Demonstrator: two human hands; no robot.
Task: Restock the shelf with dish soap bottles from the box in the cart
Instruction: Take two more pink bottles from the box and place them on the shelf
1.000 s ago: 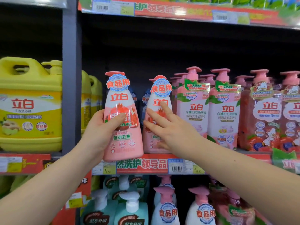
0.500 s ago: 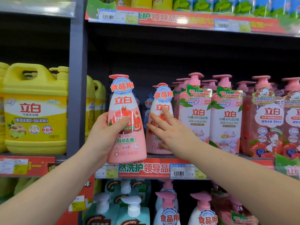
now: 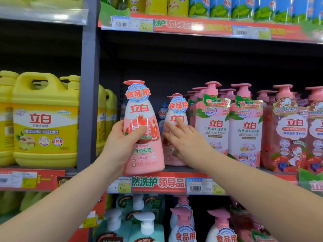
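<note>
My left hand (image 3: 122, 142) grips a pink dish soap bottle (image 3: 143, 154) with a blue round tag, held upright at the front edge of the middle shelf (image 3: 171, 169). A second identical pink bottle (image 3: 175, 109) stands on the shelf just to its right, further back. My right hand (image 3: 185, 140) rests on that bottle's front with straight spread fingers. Neither the box nor the cart is in view.
Taller pink pump bottles (image 3: 244, 126) fill the shelf to the right. Yellow jugs (image 3: 45, 119) stand left of the grey upright post (image 3: 89, 84). Dark free room lies behind the two pink bottles. Green and pink pump bottles (image 3: 145, 224) sit on the shelf below.
The second bottle has gone further back on the shelf under my right hand. The view has tilted upward, so everything sits lower in frame.
</note>
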